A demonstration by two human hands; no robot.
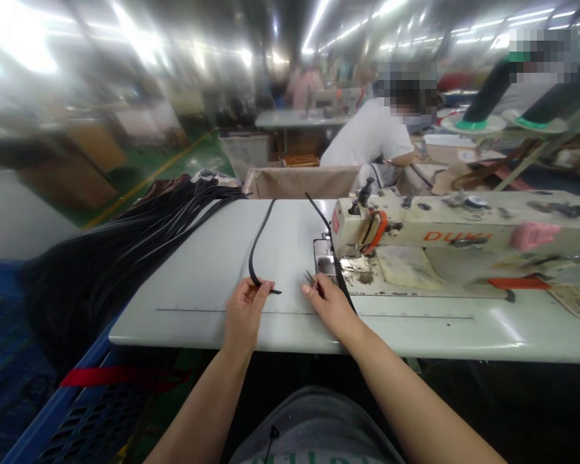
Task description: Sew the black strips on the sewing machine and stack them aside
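Black strap [251, 263], left grip [244, 309] near end [276, 292], seemingly thumb-pinched

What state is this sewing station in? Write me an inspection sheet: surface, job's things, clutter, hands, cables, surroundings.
Surface: white tabletop, ruler scale along its front.
Job's things: black strip; small pointed metal tool, type unclear; second strip beside the sewing machine.
Clutter: heap of black strips over the left edge; pink item on the machine.
Hands: left hand pinches the black strip near its end; right hand grips the tool.
Cables: nothing seen.
Surroundings: blue crate at left; co-worker in white behind; thread cones at right.
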